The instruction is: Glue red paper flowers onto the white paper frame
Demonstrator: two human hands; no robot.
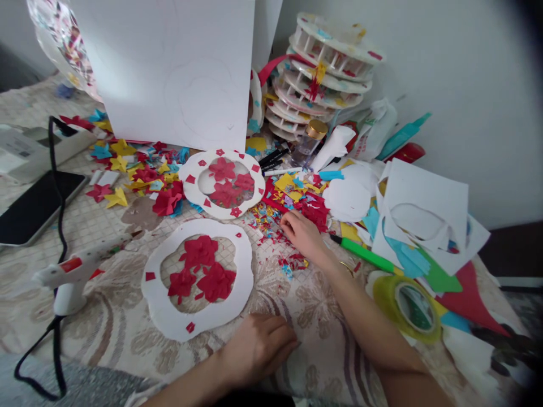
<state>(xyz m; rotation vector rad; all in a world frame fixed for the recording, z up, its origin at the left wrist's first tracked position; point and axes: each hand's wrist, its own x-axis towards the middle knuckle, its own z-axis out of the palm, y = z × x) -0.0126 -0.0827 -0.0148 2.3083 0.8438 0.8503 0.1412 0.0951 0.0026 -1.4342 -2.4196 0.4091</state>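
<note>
R hand (pixel 299 232) ctr: fingertips at paper scraps (pixel 268 220), can't tell if grasping | L hand (pixel 263 343) btm ctr: fingers curled, can't tell if holding anything | white paper ring (pixel 245 272) lower L of ctr | tip: lift scraps singly w/ fingertips, don't scatter pile

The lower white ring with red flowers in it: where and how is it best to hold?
Probably best to grip the white ring by its bare right rim, coming low from the right: it lies flat, that outer edge is uncovered, and the red flowers sit inside the opening.
</note>
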